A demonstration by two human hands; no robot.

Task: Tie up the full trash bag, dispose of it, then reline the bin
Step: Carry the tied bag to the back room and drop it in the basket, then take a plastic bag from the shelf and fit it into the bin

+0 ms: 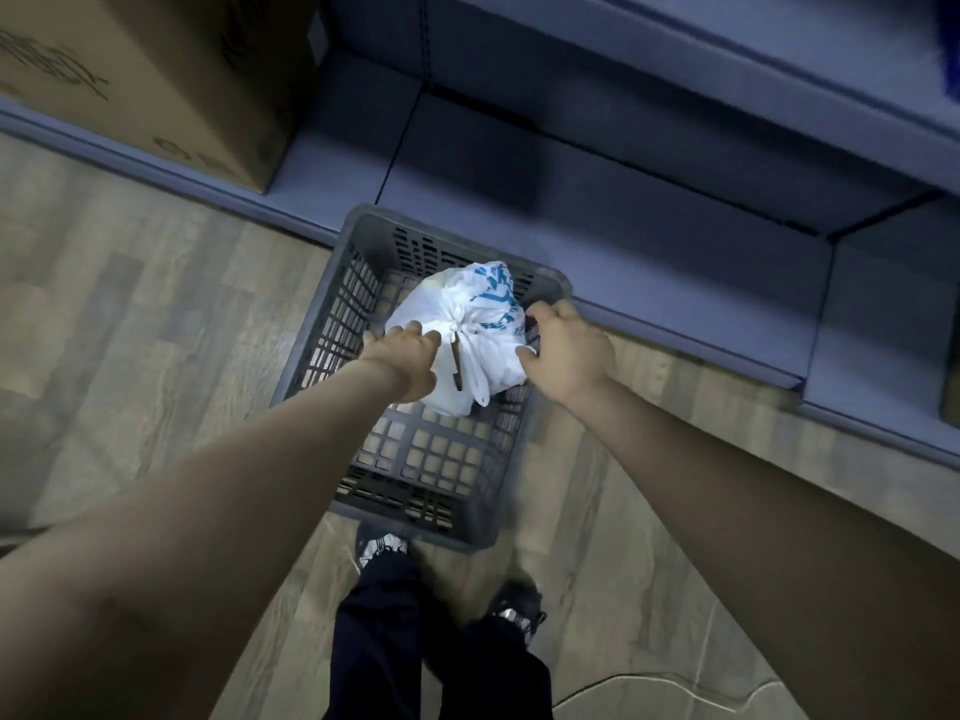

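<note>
Both hands are down in the grey slotted crate (363, 283) on the floor, on either side of the knotted white trash bag (467, 324) sitting toward its far end. My left hand (410, 358) has a loose, open grip with the fingers resting on the bag's left side. My right hand (569, 350) is curled, thumb touching the right side. Blue print on the bag is too crumpled to read. The cardboard box (156, 70) lettering is blurred. Shelf base (597, 210) is just behind the crate.
</note>
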